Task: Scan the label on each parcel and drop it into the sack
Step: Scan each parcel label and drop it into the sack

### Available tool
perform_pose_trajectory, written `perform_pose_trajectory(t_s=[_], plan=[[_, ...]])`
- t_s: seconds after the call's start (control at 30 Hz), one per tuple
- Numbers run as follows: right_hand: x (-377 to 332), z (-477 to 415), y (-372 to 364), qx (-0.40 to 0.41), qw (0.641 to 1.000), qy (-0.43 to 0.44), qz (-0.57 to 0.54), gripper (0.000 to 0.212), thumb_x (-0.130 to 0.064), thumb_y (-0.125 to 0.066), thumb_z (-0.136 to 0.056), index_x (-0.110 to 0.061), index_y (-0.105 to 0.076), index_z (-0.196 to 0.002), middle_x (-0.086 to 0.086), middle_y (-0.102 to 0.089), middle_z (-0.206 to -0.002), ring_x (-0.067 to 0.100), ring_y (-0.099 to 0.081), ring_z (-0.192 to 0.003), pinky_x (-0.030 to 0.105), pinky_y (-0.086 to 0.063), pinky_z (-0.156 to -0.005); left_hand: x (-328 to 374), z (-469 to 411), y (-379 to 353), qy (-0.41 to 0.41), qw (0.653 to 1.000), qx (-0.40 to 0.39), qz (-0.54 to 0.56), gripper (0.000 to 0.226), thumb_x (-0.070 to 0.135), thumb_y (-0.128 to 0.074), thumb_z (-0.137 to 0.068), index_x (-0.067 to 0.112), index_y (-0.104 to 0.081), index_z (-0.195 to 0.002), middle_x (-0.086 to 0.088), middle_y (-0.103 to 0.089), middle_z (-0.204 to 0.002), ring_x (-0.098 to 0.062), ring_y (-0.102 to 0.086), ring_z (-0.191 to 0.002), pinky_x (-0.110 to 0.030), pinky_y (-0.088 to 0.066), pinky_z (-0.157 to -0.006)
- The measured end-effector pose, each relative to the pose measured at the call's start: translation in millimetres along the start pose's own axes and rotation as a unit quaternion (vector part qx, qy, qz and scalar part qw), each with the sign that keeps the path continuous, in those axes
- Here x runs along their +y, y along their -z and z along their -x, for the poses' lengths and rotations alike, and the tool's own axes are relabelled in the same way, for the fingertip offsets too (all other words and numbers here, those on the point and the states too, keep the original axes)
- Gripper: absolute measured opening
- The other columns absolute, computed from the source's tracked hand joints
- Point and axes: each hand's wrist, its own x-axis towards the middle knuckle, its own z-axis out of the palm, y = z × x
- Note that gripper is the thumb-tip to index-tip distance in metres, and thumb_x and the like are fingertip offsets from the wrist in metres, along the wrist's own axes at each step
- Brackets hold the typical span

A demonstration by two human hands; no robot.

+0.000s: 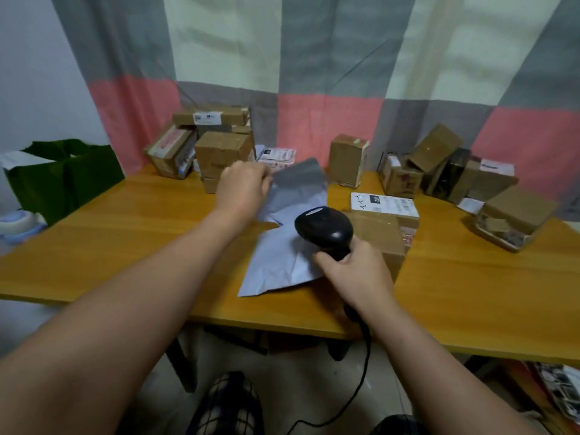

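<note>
Grey mailing bag [292, 211] mid-frame: my left fingers [265, 180] pinch its far edge, probably tilting it for a read; right fingers [326, 258] clench the scanner [323, 229], aimed over it.

- One scanner [323, 229] is counted, one green sack [67, 180], one table [125, 230].
- One grey mail bag [298, 180] is seen, and one pale mail bag [282, 262], unless both are one piece.
- Roughly a dozen cardboard boxes [348, 160] are made out; piles hide the exact count.

Dim, soft, blurred; warped edges.
</note>
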Motion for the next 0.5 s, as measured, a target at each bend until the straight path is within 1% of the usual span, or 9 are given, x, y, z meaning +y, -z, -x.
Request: perform_pose_trajectory(t_s=[0.1,0.17,0.23,0.3,0.33,0.4,0.43,0.5], plan=[[-12,7,-5,0.0,1.0,0.01,-0.02,0.022,-0.035,-0.067,-0.079,-0.024,-0.05,-0.07,-0.005,-0.051,-0.057,0.02,-0.055,-0.063,0.028,-0.033,-0.053,-35,2,25,0.028,0.999,0.031,0.029,0.014,0.017,-0.056,-0.091,0.007,-0.065,-0.089,-0.017,-0.066,-0.092,-0.036,-0.057,-0.093,-0.043,-0.043,-0.077],[-20,15,-16,-0.023,0.999,0.018,-0.045,0.023,-0.03,-0.067,-0.079,-0.022,-0.049,-0.067,-0.005,-0.048,-0.053,0.018,-0.051,-0.057,0.028,-0.033,-0.052,-51,14,38,0.013,0.999,0.012,0.038,0.012,0.016,-0.055,-0.092,0.005,-0.061,-0.091,-0.016,-0.062,-0.093,-0.034,-0.056,-0.092,-0.041,-0.04,-0.075],[-25,22,-29,-0.045,0.997,0.019,-0.065,0.029,-0.026,-0.067,-0.079,-0.019,-0.046,-0.061,-0.005,-0.044,-0.049,0.016,-0.046,-0.051,0.028,-0.031,-0.05,-64,40,46,-0.014,0.998,-0.03,0.046,0.011,0.013,-0.053,-0.094,0.003,-0.059,-0.096,-0.017,-0.061,-0.096,-0.035,-0.056,-0.092,-0.042,-0.041,-0.075],[-25,29,-44,-0.069,0.994,0.012,-0.083,0.032,-0.026,-0.068,-0.079,-0.016,-0.045,-0.059,-0.006,-0.04,-0.044,0.015,-0.041,-0.047,0.029,-0.029,-0.05,-73,79,50,-0.016,0.994,-0.092,0.059,0.013,0.014,-0.05,-0.096,0.004,-0.056,-0.102,-0.019,-0.063,-0.098,-0.036,-0.058,-0.09,-0.043,-0.045,-0.072],[-25,31,-52,-0.08,0.993,0.008,-0.092,0.032,-0.027,-0.068,-0.079,-0.013,-0.047,-0.059,-0.006,-0.041,-0.044,0.016,-0.043,-0.047,0.03,-0.03,-0.051,-76,101,51,-0.008,0.99,-0.124,0.06,0.015,0.017,-0.049,-0.098,0.006,-0.055,-0.105,-0.019,-0.063,-0.099,-0.036,-0.058,-0.089,-0.043,-0.046,-0.071],[-25,38,-64,-0.094,0.99,0.004,-0.1,0.031,-0.031,-0.069,-0.079,-0.007,-0.056,-0.065,-0.001,-0.05,-0.05,0.02,-0.052,-0.054,0.032,-0.035,-0.054,-80,143,52,0.003,0.983,-0.179,0.036,0.018,0.025,-0.046,-0.099,0.011,-0.055,-0.107,-0.016,-0.064,-0.101,-0.035,-0.059,-0.091,-0.04,-0.045,-0.069],[-26,41,-69,-0.099,0.99,0.002,-0.102,0.029,-0.031,-0.068,-0.079,-0.007,-0.058,-0.068,0.001,-0.053,-0.054,0.021,-0.055,-0.058,0.032,-0.037,-0.055,-81,160,51,-0.001,0.979,-0.202,0.018,0.021,0.028,-0.046,-0.099,0.012,-0.056,-0.107,-0.014,-0.065,-0.1,-0.034,-0.059,-0.091,-0.037,-0.043,-0.067],[-28,47,-78,-0.111,0.988,0.0,-0.104,0.027,-0.03,-0.069,-0.08,-0.011,-0.056,-0.067,-0.001,-0.048,-0.052,0.019,-0.051,-0.055,0.03,-0.035,-0.053,-81,186,51,-0.024,0.974,-0.225,-0.001,0.026,0.032,-0.045,-0.098,0.011,-0.06,-0.103,-0.012,-0.066,-0.094,-0.033,-0.06,-0.089,-0.034,-0.039,-0.065]])
